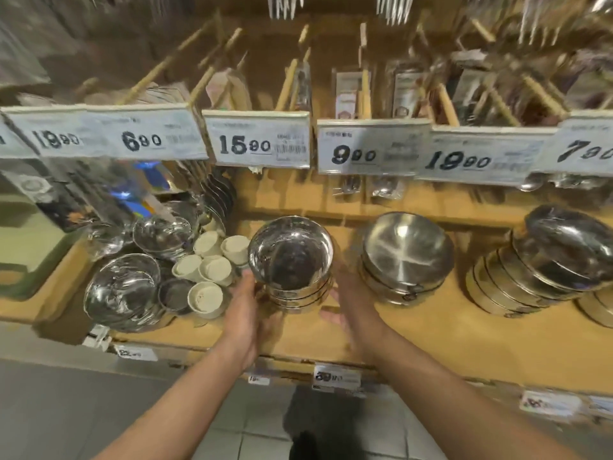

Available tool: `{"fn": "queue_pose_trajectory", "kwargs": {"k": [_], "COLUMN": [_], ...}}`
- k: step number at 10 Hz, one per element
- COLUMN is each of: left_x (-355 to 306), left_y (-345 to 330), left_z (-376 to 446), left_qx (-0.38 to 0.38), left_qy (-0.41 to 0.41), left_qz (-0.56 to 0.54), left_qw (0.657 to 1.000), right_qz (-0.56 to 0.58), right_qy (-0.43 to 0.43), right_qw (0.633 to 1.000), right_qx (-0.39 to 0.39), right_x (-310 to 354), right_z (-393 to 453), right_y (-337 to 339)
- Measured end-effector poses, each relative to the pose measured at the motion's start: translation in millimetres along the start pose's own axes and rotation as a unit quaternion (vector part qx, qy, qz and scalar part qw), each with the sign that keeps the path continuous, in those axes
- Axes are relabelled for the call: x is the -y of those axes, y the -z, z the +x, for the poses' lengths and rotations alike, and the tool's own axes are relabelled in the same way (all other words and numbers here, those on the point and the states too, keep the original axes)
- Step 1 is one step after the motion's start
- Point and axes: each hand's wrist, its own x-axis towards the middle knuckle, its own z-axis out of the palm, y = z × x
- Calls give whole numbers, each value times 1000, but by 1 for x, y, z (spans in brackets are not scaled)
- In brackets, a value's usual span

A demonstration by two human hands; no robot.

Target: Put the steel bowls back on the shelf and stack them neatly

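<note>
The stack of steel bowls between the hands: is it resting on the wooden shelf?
Yes: the stack of steel bowls sits on the wooden shelf, with the left hand and right hand at its sides.

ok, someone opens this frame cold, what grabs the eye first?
The stack of shiny steel bowls at the middle of the wooden shelf, flanked by the left hand and the right hand. Then the row of price tags along the shelf edge above, and the stack of wider steel pans just right of the bowls. White cups cluster to the left.
</note>
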Motion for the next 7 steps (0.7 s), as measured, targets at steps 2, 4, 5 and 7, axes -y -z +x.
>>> {"fn": "queue_pose_trajectory", "kwargs": {"k": [2, 4, 5, 7], "left_x": [-5, -12, -17, -12], "left_y": [2, -4, -8, -5], "left_z": [22, 26, 23, -6], "left_qx": [30, 48, 50, 20], "left_qy": [23, 14, 19, 8], "left_qz": [-1, 19, 21, 112], "left_qw": [999, 999, 998, 993], "right_qz": [-3, -2, 3, -1], "right_qy": [27, 13, 8, -21], "right_qw": [999, 1000, 1000, 999], "right_qx": [-17, -14, -21, -35], "right_x": [-1, 7, 13, -1], "right_z": [14, 14, 10, -19], "right_y": [-6, -9, -9, 2]}}
